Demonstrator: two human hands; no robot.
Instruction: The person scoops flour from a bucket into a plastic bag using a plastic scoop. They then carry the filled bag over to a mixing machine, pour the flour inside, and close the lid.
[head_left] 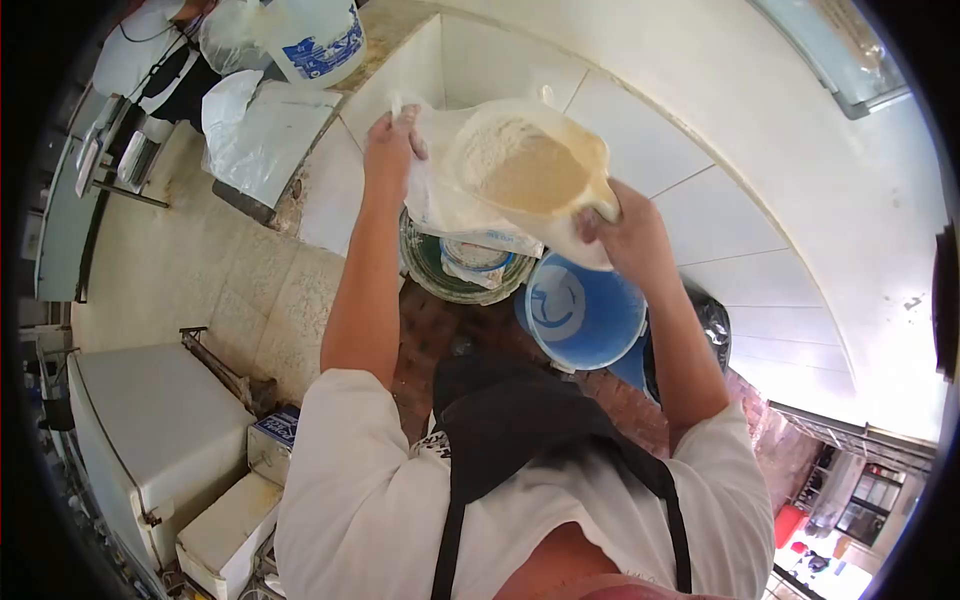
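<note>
My left hand (398,138) is closed on the edge of a whitish plastic bag (432,195), which hangs down from it. My right hand (628,228) grips the handle of a cream-coloured plastic bowl (598,150) at its right side. White flour (495,135) and a tan powder (545,178) lie together inside the bowl. It is held up, partly over the bag; where bag and bowl touch, I cannot tell. Beneath are a round dark-green tub (425,275) with a small blue-rimmed container (475,262) in it, and a blue bucket (590,315).
White tiles (720,200) line the counter and wall ahead. A white bucket with blue print (320,45) and a plastic sheet (265,135) sit at the upper left. A white chest-like appliance (160,420) stands left, and a black bag (712,325) right of the blue bucket.
</note>
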